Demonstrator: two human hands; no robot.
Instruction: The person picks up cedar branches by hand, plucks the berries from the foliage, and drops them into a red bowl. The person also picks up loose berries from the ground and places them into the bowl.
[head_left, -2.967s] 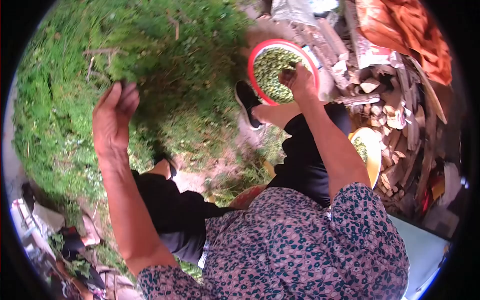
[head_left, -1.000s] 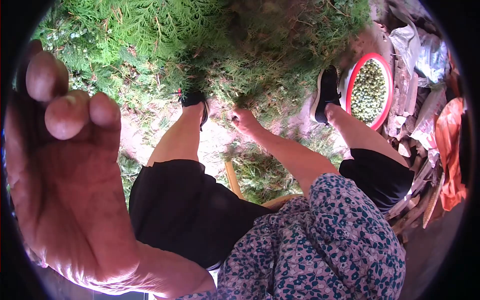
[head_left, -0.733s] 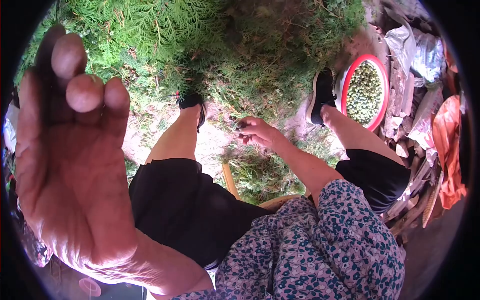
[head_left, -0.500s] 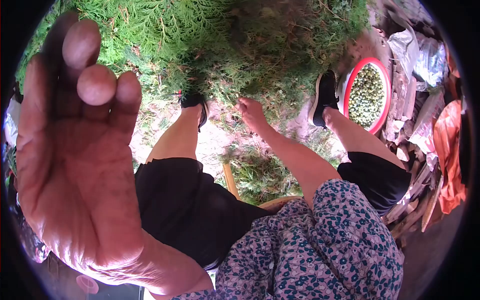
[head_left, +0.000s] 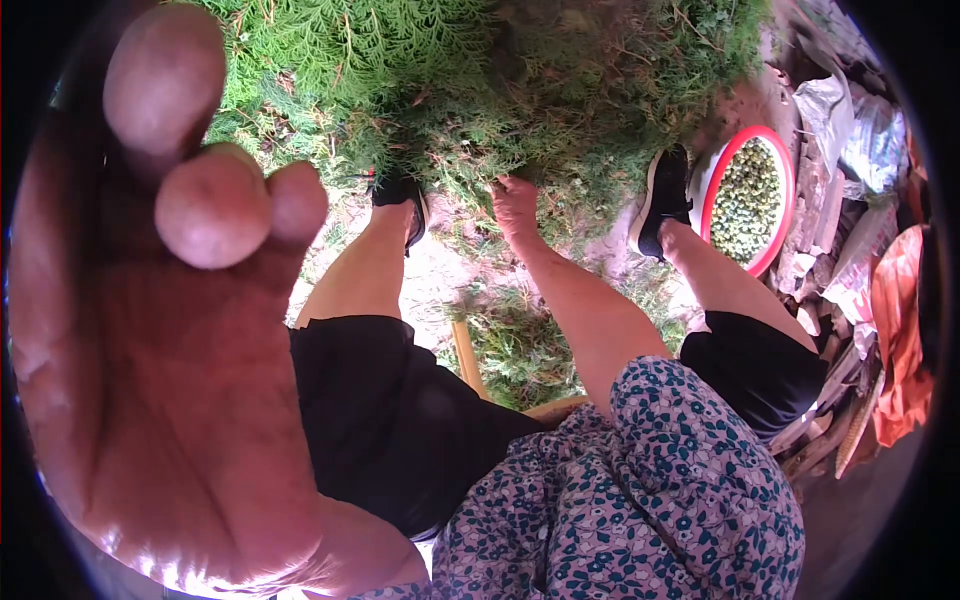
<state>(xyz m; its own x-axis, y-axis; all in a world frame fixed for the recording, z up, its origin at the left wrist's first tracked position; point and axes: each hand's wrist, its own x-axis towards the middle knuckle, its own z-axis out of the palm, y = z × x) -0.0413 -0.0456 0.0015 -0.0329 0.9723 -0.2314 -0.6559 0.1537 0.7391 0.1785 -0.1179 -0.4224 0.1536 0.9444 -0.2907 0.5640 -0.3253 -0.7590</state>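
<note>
My left hand (head_left: 190, 390) is raised very close to the camera, palm facing me. Its fingers bend toward the lens, and nothing shows in the palm. Down between my shoes, my right hand (head_left: 515, 208) meets the lower edge of a heap of green evergreen branches (head_left: 370, 60) with flat, scaly sprays. Its fingers are closed in a pinch at the foliage. What lies between the fingertips is too small to make out. To the right, a white basin with a red rim (head_left: 790, 200) holds many small yellow-green pieces (head_left: 745, 200).
My black shoes (head_left: 665, 200) stand on either side of the right hand. Loose sprigs (head_left: 520, 345) litter the ground near a wooden seat edge (head_left: 467, 362). Along the right lie split wood pieces (head_left: 820, 425), crumpled clear plastic (head_left: 870, 140) and an orange sheet (head_left: 897, 335).
My left hand has come closer to the camera and looms larger. The right hand has moved slightly up to the branch edge. The whole view has shifted a little.
</note>
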